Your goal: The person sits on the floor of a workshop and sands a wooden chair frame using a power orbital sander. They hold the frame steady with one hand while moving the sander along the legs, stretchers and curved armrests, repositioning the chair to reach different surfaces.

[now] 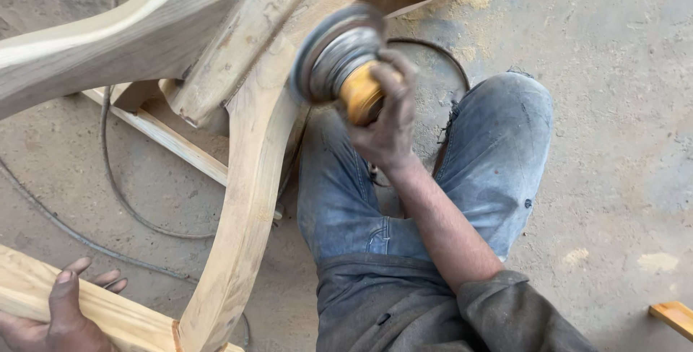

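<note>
Sander [339, 59]: a yellow-bodied power tool with a grey metal head and a round disc, blurred, its disc set against the edge of a curved wooden leg [249, 200] of pale, dusty timber. The right hand [386, 124] is closed around the yellow body, forearm bare, sleeve pushed up. The leg runs from the upper joint of the frame [108, 49] down to the lower left, where it meets a rail [108, 309]. The left hand [61, 316] grips that rail, thumb over its top face. A cable [115, 179] trails across the dusty concrete floor [613, 106]. The person's dusty jeans [498, 157] show beneath the sander.
</note>
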`<state>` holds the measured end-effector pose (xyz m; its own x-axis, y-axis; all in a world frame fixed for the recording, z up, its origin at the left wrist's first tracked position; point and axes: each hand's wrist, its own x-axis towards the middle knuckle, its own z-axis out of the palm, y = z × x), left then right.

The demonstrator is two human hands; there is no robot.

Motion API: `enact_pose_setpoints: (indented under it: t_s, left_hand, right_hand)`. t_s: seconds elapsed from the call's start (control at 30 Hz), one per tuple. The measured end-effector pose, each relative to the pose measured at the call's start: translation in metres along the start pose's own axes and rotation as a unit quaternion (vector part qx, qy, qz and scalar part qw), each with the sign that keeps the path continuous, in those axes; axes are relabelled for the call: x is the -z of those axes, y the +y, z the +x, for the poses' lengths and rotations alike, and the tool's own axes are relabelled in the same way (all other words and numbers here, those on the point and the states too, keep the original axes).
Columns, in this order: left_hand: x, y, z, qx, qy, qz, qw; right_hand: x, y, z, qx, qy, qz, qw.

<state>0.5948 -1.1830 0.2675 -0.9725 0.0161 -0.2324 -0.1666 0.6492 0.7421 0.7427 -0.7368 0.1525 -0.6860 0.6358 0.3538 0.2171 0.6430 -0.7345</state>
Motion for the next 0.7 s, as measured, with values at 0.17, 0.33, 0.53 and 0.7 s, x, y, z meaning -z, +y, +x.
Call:
enact_pose_setpoints:
  t_s: [0.17,0.33,0.53,0.7]
  left_hand:
    - [-0.003,0.010,0.010,-0.016,-0.005,-0.007,1.000]
    - [0.002,0.006,0.020,0.128,-0.041,0.001,0.991]
    - [0.007,-0.010,0.002,-0.020,-0.013,-0.038,0.999]
    - [0.008,-0.012,0.005,-0.039,-0.008,-0.003,0.999]
  right_hand:
    - [-0.007,0.005,-0.005,-0.025,0.062,-0.003,0.998]
    - [-0.005,0.002,-0.002,-0.021,0.015,0.002,1.000]
    - [-0.002,-0.003,0.004,-0.006,0.029,0.015,0.999]
    - [-0.005,-0.006,0.006,-0.015,0.061,-0.019,0.998]
